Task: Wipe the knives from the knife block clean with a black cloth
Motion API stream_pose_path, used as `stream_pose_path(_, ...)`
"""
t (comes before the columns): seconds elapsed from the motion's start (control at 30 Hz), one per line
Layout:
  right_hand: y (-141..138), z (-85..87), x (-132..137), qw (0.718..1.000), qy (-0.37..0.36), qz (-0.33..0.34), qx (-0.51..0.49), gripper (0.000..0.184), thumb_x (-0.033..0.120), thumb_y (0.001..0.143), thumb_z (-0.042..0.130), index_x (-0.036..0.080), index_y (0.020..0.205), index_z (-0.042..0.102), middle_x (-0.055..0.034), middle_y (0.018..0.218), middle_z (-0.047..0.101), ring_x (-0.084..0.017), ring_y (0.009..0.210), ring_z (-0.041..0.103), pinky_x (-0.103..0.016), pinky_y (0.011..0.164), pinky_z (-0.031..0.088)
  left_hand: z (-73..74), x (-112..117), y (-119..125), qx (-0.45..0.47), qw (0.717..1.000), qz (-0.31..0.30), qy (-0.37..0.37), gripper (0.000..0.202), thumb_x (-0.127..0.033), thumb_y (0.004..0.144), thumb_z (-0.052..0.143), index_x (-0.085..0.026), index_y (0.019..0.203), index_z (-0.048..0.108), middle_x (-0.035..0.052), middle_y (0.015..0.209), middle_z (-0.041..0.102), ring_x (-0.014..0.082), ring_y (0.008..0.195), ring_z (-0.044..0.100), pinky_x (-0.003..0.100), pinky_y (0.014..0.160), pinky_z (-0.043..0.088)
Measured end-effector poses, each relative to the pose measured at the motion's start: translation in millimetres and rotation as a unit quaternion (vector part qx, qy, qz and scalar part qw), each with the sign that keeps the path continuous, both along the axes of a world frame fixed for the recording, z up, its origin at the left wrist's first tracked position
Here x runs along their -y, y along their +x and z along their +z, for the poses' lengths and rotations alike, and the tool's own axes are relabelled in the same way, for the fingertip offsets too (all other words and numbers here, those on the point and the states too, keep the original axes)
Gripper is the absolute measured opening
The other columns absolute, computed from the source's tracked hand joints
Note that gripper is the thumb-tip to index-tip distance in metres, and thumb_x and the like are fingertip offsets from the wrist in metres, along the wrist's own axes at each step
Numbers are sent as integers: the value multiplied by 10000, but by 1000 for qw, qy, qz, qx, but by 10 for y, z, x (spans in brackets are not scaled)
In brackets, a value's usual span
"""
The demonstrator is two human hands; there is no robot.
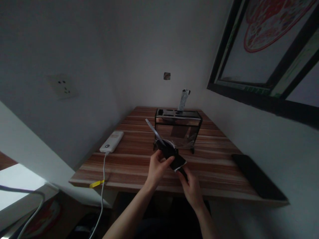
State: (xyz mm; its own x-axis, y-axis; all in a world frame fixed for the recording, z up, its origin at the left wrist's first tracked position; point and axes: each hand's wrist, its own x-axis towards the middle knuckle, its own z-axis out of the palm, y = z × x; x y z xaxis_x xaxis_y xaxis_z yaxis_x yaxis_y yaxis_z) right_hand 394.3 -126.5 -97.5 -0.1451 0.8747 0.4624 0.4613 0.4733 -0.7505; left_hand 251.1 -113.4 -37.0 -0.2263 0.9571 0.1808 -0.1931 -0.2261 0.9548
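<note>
While both forearms reach over the near edge of the bench [129, 162], the right hand [191, 187] pinches the lower end of a black bundle [170, 155]. The left hand [157, 166] grips its middle from the other side, thumb pressed on top. So the bundle is held up just in front of the stand, tilted, with a silver strip [153, 128] jutting from its upper end; whether that strip is a blade cannot be told. The step in hand appears to be a two-handed adjustment of the bundle. The next move, I judge, calls for a firm left hold, a gentle right one, and fingers well away from the strip.

At the left front corner, a yellow tag [96, 184] lies by a white cable [104, 169], which runs up to a power bank [112, 141]. Over on the right lies a flat black slab [258, 177]. Beyond the hands, the stand [166, 115] carries one upright, plastic-wrapped handle [183, 100]. Behind it rises the wall [139, 66], with a socket [64, 87] to the left.
</note>
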Motion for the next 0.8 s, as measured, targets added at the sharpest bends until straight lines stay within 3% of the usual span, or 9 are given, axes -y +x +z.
stream_pose_path(0.33,14,23,1,1000,-18,10,-19,326,371,897,440,166,1099,593,-129,1022,690,-272,980,638,-376,834,491,-83,3,44,-16,999,-43,10,333,-191,602,742,-162,915,634,84,946,706,225,911,652,309,805,497)
stream_pose_path(0.57,-3,19,-4,1000,-4,12,-3,321,373,892,446,171,1086,603,-117,1017,692,-263,974,641,-360,826,496,-44,38,58,14,1000,1,12,302,-184,595,740,-162,882,647,78,932,710,228,907,653,306,801,493)
stream_pose_path(0.8,-36,45,-8,1000,7,26,9,318,375,899,442,182,1090,608,-106,1040,686,-245,965,646,-311,796,507,66,-7,-110,18,999,32,26,274,-228,599,751,-152,845,656,57,887,712,209,879,645,278,776,479)
